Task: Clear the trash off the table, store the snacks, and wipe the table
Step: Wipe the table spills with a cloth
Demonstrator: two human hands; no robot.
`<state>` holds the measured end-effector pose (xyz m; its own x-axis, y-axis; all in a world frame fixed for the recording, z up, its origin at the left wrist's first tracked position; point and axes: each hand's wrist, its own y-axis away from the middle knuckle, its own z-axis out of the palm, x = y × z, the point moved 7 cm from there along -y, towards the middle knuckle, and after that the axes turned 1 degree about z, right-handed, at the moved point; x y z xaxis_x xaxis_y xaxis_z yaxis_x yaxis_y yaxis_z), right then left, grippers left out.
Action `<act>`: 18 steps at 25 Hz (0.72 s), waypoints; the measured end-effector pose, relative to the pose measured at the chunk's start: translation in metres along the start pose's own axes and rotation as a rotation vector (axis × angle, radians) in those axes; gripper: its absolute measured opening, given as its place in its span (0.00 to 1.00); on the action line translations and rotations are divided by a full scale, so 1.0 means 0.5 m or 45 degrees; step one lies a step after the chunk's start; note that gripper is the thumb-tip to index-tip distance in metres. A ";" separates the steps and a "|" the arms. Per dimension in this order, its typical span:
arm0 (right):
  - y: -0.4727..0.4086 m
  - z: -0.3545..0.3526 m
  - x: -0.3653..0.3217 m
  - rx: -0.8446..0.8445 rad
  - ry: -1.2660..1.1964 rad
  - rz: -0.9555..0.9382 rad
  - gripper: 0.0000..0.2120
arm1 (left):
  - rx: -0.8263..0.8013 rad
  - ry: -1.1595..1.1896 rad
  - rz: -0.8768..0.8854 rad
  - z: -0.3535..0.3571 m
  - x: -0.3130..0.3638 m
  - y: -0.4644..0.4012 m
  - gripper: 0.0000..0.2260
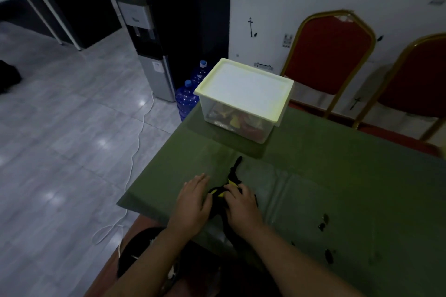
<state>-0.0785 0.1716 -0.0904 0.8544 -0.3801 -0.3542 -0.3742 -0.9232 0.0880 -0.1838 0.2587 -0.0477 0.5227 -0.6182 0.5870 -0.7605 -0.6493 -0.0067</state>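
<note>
Green tablecloth [337,176]; cloth [229,190] seemingly black-yellow; red chairs [330,55].

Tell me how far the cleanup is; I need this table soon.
Snacks look stored: the lidded clear plastic box holds colourful packets. In hand: left hand and right hand on a black-and-yellow cloth. Left: dark scraps on the green tablecloth.

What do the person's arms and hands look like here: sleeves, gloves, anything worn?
Both forearms are bare as far as the frame shows, with no sleeve in view. The left hand and the right hand are bare too: no gloves, and no watch, band or ring can be made out in the dim light. No cables or markings show on either.
</note>
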 end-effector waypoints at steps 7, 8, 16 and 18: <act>0.132 -0.120 0.165 0.330 -0.776 0.310 0.12 | -0.044 0.016 0.170 0.061 0.121 0.001 0.21; 0.176 -0.146 0.205 0.414 -0.785 0.362 0.12 | -0.062 0.020 0.217 0.080 0.152 0.006 0.21; 0.468 -0.261 0.459 0.873 -0.555 0.820 0.15 | -0.329 -0.209 0.463 0.274 0.306 0.043 0.22; 0.488 -0.237 0.480 0.760 -0.503 0.851 0.14 | -0.346 -0.310 0.481 0.300 0.303 0.046 0.24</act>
<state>0.0780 -0.1518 -0.0434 0.2583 -0.6672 -0.6987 -0.9511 -0.3024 -0.0628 -0.0642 0.0839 -0.0803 0.2429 -0.8931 0.3786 -0.9688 -0.2433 0.0476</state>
